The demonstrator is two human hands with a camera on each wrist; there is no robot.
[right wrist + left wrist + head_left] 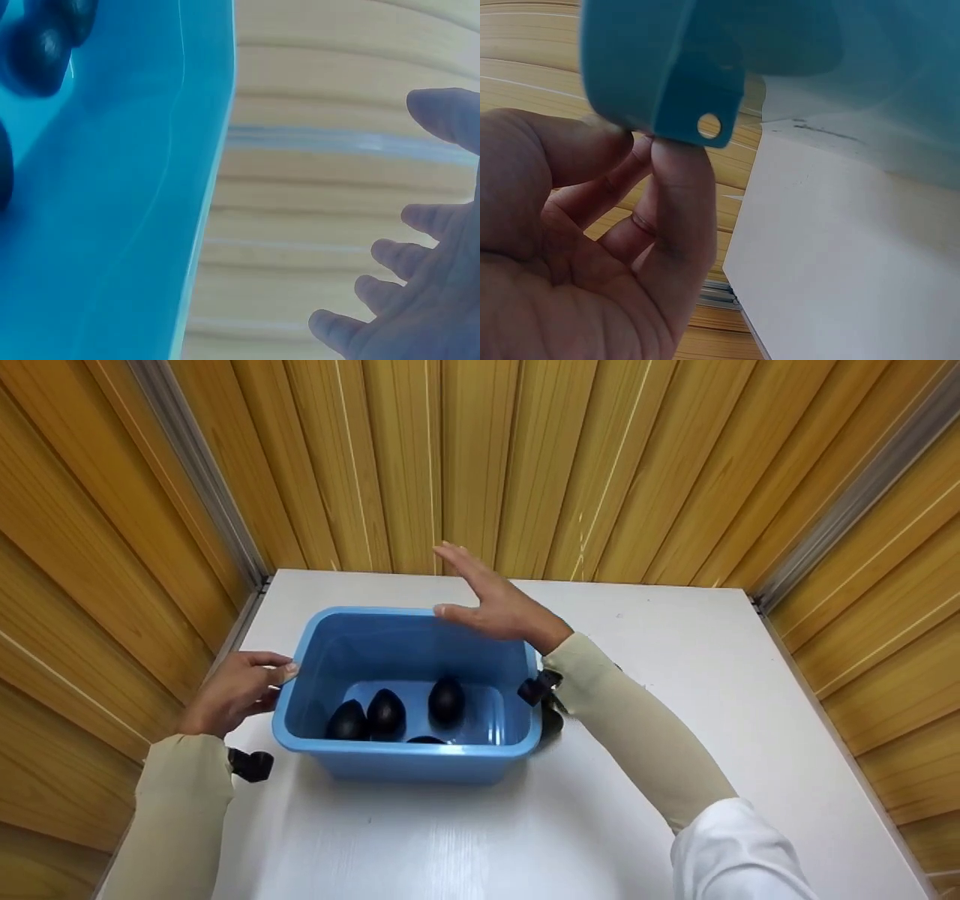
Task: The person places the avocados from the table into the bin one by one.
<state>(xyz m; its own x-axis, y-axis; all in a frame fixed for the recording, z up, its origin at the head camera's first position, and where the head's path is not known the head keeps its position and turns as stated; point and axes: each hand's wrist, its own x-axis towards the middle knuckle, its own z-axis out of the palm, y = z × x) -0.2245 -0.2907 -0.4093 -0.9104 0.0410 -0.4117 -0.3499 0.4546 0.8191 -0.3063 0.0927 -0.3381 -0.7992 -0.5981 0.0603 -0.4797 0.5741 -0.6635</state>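
Note:
A blue plastic bin (420, 769) stands on the white tabletop. Inside it lie several smooth, black, egg-shaped objects (447, 702), one mostly hidden by the front wall. My left hand (238, 686) is at the bin's left end, where thumb and index finger pinch its rim, near a small tab with a hole (718, 101) in the left wrist view. Over the back right part of the bin, my right hand (499, 604) is held with fingers extended and thumb spread, holding nothing. Its fingers (405, 259) appear beyond the bin's edge in the right wrist view.
Another dark rounded object (552, 723) lies outside the bin at its right end, partly behind the right sleeve. Wood-patterned panels (480, 472) enclose the white table (697, 675) at the back and both sides, with metal posts at the corners.

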